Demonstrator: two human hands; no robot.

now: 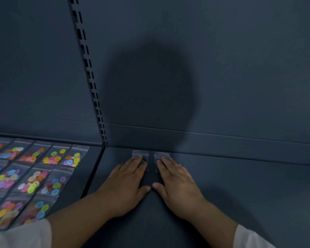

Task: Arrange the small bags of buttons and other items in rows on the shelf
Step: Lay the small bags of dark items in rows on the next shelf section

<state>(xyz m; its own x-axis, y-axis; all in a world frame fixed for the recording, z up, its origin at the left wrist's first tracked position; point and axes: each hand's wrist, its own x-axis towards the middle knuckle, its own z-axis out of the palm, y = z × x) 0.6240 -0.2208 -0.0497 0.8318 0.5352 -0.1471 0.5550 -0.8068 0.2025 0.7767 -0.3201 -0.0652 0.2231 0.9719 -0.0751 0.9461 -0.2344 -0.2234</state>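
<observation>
Dim, bluish light comes from behind the camera, throwing a round soft-edged shadow [150,83] on the back panel [240,59]. The picture is soft and grainy. The slotted upright [89,72] bows near the edge

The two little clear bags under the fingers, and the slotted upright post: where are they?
Left clear bag [140,153]: head view, its top strip beyond the fingertips.
Right clear bag [161,154]: head view, its top strip.
Slotted upright post [89,72]: head view, mid-height of the post.

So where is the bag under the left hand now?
In the head view, that small clear bag lies flat at the back of the right shelf section, beside the other bag, under the left hand's fingertips.
</observation>
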